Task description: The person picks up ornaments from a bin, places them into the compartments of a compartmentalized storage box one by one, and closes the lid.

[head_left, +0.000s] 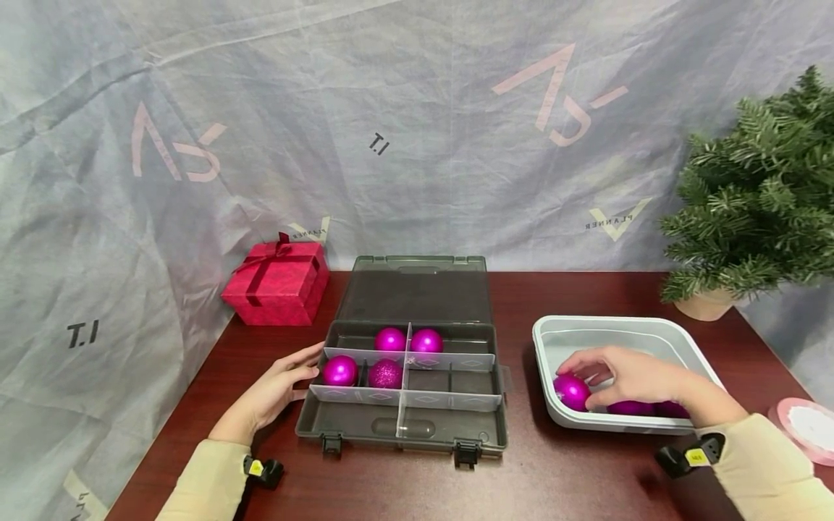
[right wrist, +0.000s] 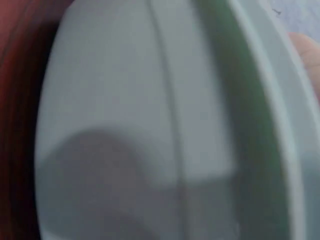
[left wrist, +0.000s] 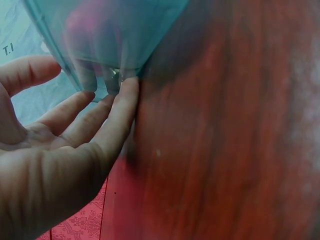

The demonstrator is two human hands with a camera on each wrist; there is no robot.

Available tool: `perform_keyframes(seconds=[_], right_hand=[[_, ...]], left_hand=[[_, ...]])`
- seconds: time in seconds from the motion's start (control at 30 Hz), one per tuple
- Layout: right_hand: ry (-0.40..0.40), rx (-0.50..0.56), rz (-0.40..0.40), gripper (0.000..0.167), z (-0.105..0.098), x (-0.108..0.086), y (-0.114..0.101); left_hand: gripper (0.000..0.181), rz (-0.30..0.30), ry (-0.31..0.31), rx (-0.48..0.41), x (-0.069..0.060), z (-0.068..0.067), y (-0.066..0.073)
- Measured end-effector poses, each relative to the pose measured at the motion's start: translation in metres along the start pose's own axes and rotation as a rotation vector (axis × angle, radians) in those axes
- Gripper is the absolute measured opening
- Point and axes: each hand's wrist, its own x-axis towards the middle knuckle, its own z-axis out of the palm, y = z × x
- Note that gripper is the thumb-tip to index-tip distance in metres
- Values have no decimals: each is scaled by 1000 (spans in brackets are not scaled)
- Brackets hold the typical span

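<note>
A dark, see-through divided case (head_left: 339, 420) lies with its lid laid back. Its back row holds two shiny magenta Christmas balls, one (head_left: 390, 340) left of the middle divider and another (head_left: 426, 341) right of it. The middle row's left part has a shiny ball (head_left: 340, 370) and a glittery one (head_left: 386, 373). My left hand (head_left: 276, 391) touches the case's left wall, fingers extended in the left wrist view. Inside the pale grey basin (head_left: 544, 344), my right hand (head_left: 628, 376) grips a shiny magenta Christmas ball (head_left: 570, 392). More balls (head_left: 630, 408) lie under that hand, partly hidden.
A red gift box (head_left: 280, 286) with a dark ribbon stands behind the case on the left. At the back right is a small potted Christmas tree (head_left: 762, 195). A pink-and-white round item (head_left: 811, 430) sits at the right edge. Grey cloth (head_left: 417, 181) hangs behind the table.
</note>
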Motion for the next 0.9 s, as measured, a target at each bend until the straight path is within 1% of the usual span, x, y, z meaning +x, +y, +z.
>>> perform_keyframes(seconds=[0.17, 0.27, 0.37, 0.47, 0.57, 0.77, 0.9], right_hand=[[92, 18, -25, 44, -5, 1, -13], [132, 39, -18, 45, -7, 1, -23], [168, 33, -26, 46, -10, 3, -34], [207, -18, -37, 47, -13, 4, -43], [238, -71, -31, 48, -14, 5, -51], [299, -135, -18, 48, -13, 8, -66], [351, -248, -58, 50, -9, 14, -74]], left_hand=[[66, -3, 5, -5, 0, 0, 0], [66, -1, 5, -9, 0, 0, 0], [66, 8, -2, -12, 0, 1, 0], [65, 13, -7, -16, 0, 1, 1], [66, 15, -8, -16, -1, 2, 2], [66, 27, -15, -4, -1, 2, 3], [66, 23, -11, -7, 0, 2, 2]])
